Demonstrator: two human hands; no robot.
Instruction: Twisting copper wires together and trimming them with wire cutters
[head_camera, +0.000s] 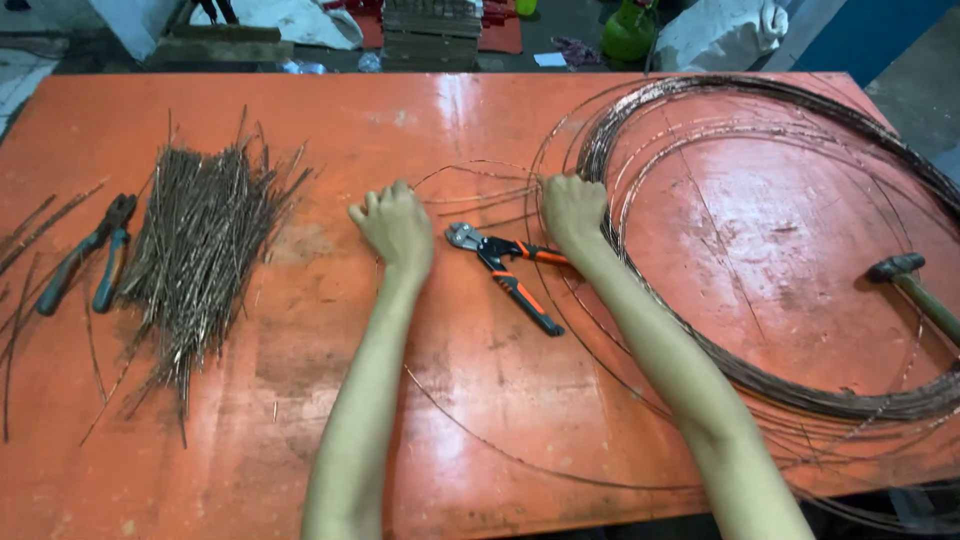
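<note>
Both hands, left (397, 228) and right (572, 208), fingers clenched on a thin wire (478, 196) stretched between them above the orange counter (420, 120), beside the big coil (800, 380) and cutters (505, 272); likely to spring back and whip if grip slips.

You are standing in a workshop, at a scuffed, orange-painted worktable (420, 420) whose surface is scratched and worn. On it lie a big coil of wire (800, 390), a heap of cut wire pieces (200, 240), orange-handled cutters (505, 270), blue-handled pliers (85, 255) and a hammer (915, 285) at the right edge. Beyond the table you see a bare concrete floor (575, 25) cluttered with white sacks (715, 30), a wooden pallet (430, 35) and a green canister (628, 32).
</note>
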